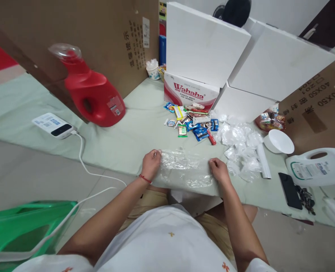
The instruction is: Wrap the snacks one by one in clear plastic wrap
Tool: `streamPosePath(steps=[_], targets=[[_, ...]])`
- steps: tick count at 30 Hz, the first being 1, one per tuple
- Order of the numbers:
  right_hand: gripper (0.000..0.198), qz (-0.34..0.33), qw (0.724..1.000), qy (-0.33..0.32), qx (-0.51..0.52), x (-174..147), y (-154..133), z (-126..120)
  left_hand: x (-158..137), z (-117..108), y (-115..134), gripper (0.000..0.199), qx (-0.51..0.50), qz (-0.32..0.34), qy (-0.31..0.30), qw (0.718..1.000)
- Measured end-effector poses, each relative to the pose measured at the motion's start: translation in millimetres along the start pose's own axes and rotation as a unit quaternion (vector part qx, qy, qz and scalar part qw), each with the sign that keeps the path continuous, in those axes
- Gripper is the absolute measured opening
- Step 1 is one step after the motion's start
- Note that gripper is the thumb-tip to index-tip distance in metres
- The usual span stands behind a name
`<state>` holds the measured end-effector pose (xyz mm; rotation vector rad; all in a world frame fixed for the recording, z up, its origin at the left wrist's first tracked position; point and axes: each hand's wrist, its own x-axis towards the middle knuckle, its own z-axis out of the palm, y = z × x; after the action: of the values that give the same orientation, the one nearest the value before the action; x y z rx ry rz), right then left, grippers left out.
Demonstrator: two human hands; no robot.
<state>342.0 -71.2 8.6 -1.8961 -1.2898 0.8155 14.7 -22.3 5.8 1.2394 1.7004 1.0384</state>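
A clear plastic bag (186, 164) is stretched flat between my two hands at the table's front edge. My left hand (152, 162), with a red cord at the wrist, pinches its left end. Its right end is gripped by the closed fingers of my right hand (219, 169). Just beyond lies a loose pile of small wrapped snacks (194, 122) in blue, yellow, green and red. To the right of that pile, a heap of crumpled clear plastic bags (238, 141) spreads toward a clear-white roll (263, 161).
White boxes (204, 41) and a Wahaha carton (188, 90) stand behind the snacks. A red jug (96, 94) and a white power bank (54, 125) with a cable are left. Rightward are a white bowl (279, 141), a phone (290, 190), keys (306, 198) and a white jug (323, 168).
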Motion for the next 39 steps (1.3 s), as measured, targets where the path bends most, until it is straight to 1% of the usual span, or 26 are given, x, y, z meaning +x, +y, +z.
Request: streamPosePath(steps=[2, 4, 5, 6, 7, 9, 10, 11, 13, 14, 16, 18, 19, 21, 22, 23, 24, 25, 27, 28, 29, 30, 31, 33, 36, 39], targets=[[0.044, -0.09, 0.991, -0.018, -0.1, -0.7, -8.2, -5.5, -2.6, -1.0, -3.8, 0.04, 0.009, -0.002, -0.008, 1.0], [0.063, -0.214, 0.958, -0.037, -0.19, 1.0, -20.4, -6.6, -4.3, 0.1, -5.4, 0.043, 0.016, -0.003, -0.022, 1.0], [0.069, -0.265, 0.939, -0.053, -0.214, 3.3, -27.0, -4.5, -4.7, 0.9, -5.4, 0.045, 0.02, -0.001, -0.029, 0.999], [0.069, -0.3, 0.924, -0.076, -0.226, 6.6, -33.3, -0.6, -4.9, 1.5, -5.0, 0.047, 0.024, 0.0, -0.036, 0.999], [0.06, -0.318, 0.917, -0.1, -0.218, 11.0, -38.8, 4.5, -5.0, 1.8, -4.2, 0.049, 0.028, 0.002, -0.044, 0.999], [0.03, -0.319, 0.922, -0.135, -0.171, 22.0, -46.5, 15.9, -4.6, 0.9, -2.6, 0.054, 0.035, 0.003, -0.058, 0.998], [0.019, -0.31, 0.931, -0.141, -0.136, 28.0, -48.5, 20.8, -4.3, -0.4, -2.1, 0.055, 0.04, 0.002, -0.064, 0.997], [0.015, -0.281, 0.946, -0.136, -0.085, 34.0, -49.3, 24.4, -3.8, -2.2, -1.8, 0.056, 0.044, -0.002, -0.07, 0.997], [0.019, -0.18, 0.978, -0.105, 0.031, 44.7, -48.5, 27.2, -2.6, -7.3, -2.0, 0.058, 0.056, -0.013, -0.085, 0.995], [0.024, -0.121, 0.985, -0.087, 0.084, 49.1, -47.3, 26.7, -2.1, -10.5, -2.0, 0.058, 0.065, -0.02, -0.094, 0.993], [0.033, -0.021, 0.985, -0.062, 0.159, 55.3, -44.2, 23.9, -2.1, -17.8, -0.6, 0.058, 0.083, -0.03, -0.114, 0.99], [0.038, 0.012, 0.984, -0.059, 0.167, 57.7, -41.1, 21.5, -5.1, -25.7, 4.1, 0.049, 0.101, -0.029, -0.115, 0.988], [0.038, 0.024, 0.983, -0.059, 0.171, 57.7, -39.7, 21.2, -8.1, -29.5, 7.9, 0.041, 0.115, -0.008, -0.09, 0.989], [0.037, 0.043, 0.982, -0.059, 0.176, 56.2, -37.9, 22.3, -17.4, -35.6, 18.1, 0.027, 0.15, 0.087, 0.0, 0.985], [0.036, 0.048, 0.981, -0.058, 0.177, 55.2, -37.4, 23.5, -23.2, -37.2, 24.0, 0.023, 0.166, 0.154, 0.044, 0.973], [0.036, 0.052, 0.981, -0.057, 0.178, 54.3, -37.1, 24.9, -29.2, -37.4, 30.0, 0.022, 0.179, 0.224, 0.072, 0.955], [0.035, 0.054, 0.981, -0.055, 0.178, 53.7, -37.1, 26.2, -34.8, -35.9, 35.8, 0.022, 0.188, 0.29, 0.077, 0.935], [0.034, 0.055, 0.981, -0.052, 0.177, 53.4, -37.3, 27.4, -39.5, -32.7, 40.8, 0.023, 0.195, 0.34, 0.061, 0.918], [0.034, 0.052, 0.982, -0.045, 0.174, 54.1, -37.7, 28.4, -43.9, -21.6, 47.5, 0.029, 0.223, 0.402, 0.009, 0.888], [0.033, 0.05, 0.983, -0.04, 0.173, 54.8, -37.7, 28.2, -42.9, -14.8, 48.8, 0.036, 0.243, 0.414, -0.019, 0.877], [0.033, 0.047, 0.984, -0.036, 0.171, 55.6, -37.3, 27.4, -39.9, -7.9, 48.7, 0.041, 0.264, 0.415, -0.049, 0.869], [0.033, 0.046, 0.984, -0.031, 0.169, 56.2, -36.6, 26.2, -34.8, -1.6, 47.4, 0.039, 0.283, 0.403, -0.08, 0.867], [0.033, 0.044, 0.985, -0.027, 0.167, 56.6, -35.3, 24.6, -28.2, 3.4, 45.2, 0.031, 0.296, 0.378, -0.111, 0.87], [0.034, 0.043, 0.985, -0.022, 0.163, 56.3, -31.5, 21.0, -12.1, 8.4, 40.0, 0.011, 0.277, 0.307, -0.171, 0.894], [0.036, 0.04, 0.986, -0.021, 0.161, 53.9, -24.5, 16.3, 13.4, 4.7, 35.4, 0.016, 0.152, 0.197, -0.235, 0.94], [0.039, 0.035, 0.987, -0.024, 0.158, 51.9, -19.8, 14.2, 36.8, -2.7, 36.4, 0.024, 0.031, 0.093, -0.251, 0.963]])
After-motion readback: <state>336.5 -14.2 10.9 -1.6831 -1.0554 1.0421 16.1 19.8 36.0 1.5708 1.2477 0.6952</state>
